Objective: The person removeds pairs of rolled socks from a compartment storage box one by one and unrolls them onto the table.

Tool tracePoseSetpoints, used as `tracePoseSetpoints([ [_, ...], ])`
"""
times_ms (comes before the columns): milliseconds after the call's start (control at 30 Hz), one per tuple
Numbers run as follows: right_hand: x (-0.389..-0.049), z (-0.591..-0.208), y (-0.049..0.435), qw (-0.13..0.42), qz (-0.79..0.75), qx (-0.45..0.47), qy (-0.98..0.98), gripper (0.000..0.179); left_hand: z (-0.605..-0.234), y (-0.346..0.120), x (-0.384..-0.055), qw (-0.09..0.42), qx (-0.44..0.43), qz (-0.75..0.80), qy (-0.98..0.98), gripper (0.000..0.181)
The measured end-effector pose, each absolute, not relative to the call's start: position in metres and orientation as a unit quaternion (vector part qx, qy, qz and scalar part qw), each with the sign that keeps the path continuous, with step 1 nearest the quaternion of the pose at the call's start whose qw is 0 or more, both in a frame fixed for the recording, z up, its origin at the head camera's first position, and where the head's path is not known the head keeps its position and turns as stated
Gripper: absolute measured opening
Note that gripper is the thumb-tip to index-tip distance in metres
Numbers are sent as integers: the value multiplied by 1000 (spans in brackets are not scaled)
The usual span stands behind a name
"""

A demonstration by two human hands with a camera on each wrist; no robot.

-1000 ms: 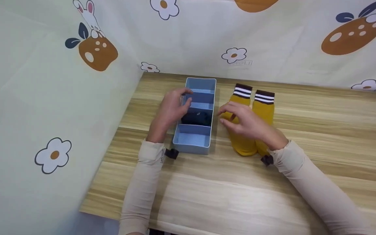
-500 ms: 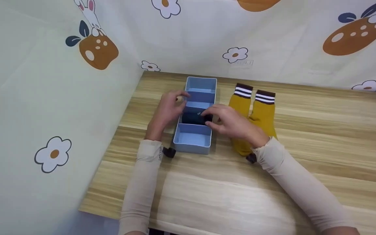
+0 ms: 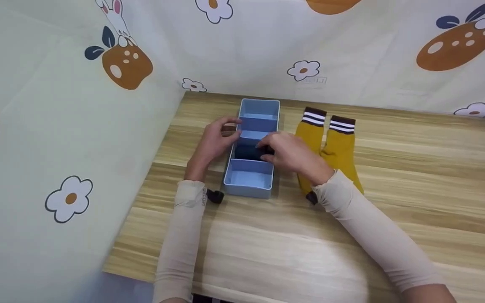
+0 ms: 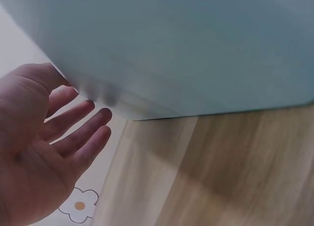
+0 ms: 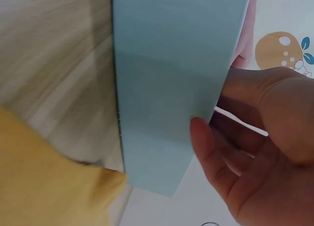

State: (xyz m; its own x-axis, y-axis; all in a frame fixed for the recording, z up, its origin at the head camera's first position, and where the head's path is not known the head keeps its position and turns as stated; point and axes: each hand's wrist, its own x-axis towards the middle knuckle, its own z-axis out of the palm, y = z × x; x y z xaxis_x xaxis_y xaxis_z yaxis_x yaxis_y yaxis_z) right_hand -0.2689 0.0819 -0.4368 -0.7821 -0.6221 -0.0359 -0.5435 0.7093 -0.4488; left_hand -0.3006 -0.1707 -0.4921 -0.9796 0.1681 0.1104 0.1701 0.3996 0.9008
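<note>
A long light-blue divided box (image 3: 249,191) lies on the table, its compartments in a row from front to back. In the second compartment from the front sits a dark sock roll (image 3: 246,152). My right hand (image 3: 295,153) reaches over the right rim and pinches the roll's right end between thumb and fingers; the fingertips are partly hidden. In the right wrist view, one finger of this hand (image 5: 274,132) lies outside the box wall (image 5: 162,88). My left hand (image 3: 215,136) touches the left rim with thumb and forefinger, its other fingers loosely spread beside the wall (image 4: 171,54).
A pair of yellow socks (image 3: 340,147) with dark, white-striped cuffs lies flat to the right of the box, partly under my right forearm. A patterned curtain (image 3: 364,54) stands behind the wooden table (image 3: 427,176) and along its left side.
My right hand has moved left from above the yellow socks to the dark sock roll, and its fingers have closed in on it. The left hand has drawn slightly left to the rim.
</note>
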Motion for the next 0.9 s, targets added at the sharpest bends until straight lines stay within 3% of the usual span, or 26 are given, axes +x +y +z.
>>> tracePoseSetpoints([
  [500, -278, -428, 63, 62, -76, -346, 933, 30, -508, -175, -302, -15, -107, -570, -814, 34],
  [767, -289, -426, 66, 142, -109, -359, 916, 33, -511, -177, -302, -20, -104, -570, -815, 35],
  [900, -290, -426, 67, 154, -111, -355, 915, 30, -509, -177, -301, -21, -96, -534, -840, 34],
])
